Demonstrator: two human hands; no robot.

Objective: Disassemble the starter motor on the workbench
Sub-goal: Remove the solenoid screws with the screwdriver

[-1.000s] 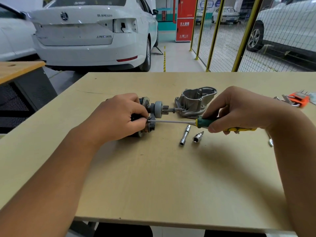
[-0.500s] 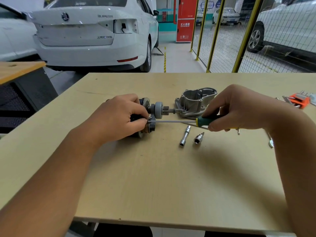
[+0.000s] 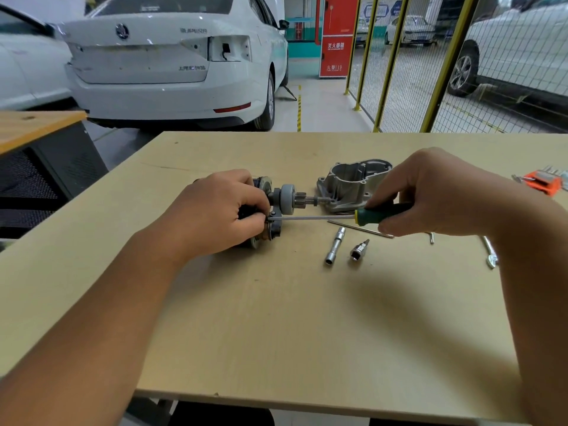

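Gripping starter motor (image 3: 270, 207) left hand (image 3: 215, 210), right hand (image 3: 430, 192) pinching screwdriver (image 3: 368, 215).

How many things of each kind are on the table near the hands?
Motor: 1
Housing: 1
Screwdriver: 1
Sockets: 2
Long bolt: 1
Orange tool set: 1
Total: 7

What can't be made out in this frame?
Head view only:
- Screwdriver tip: hidden where it meets the starter motor, behind the left hand.
- Motor body: mostly covered by that hand.
- Orange tool case: cut by the right edge.
- Screwdriver handle end: inside the right hand.
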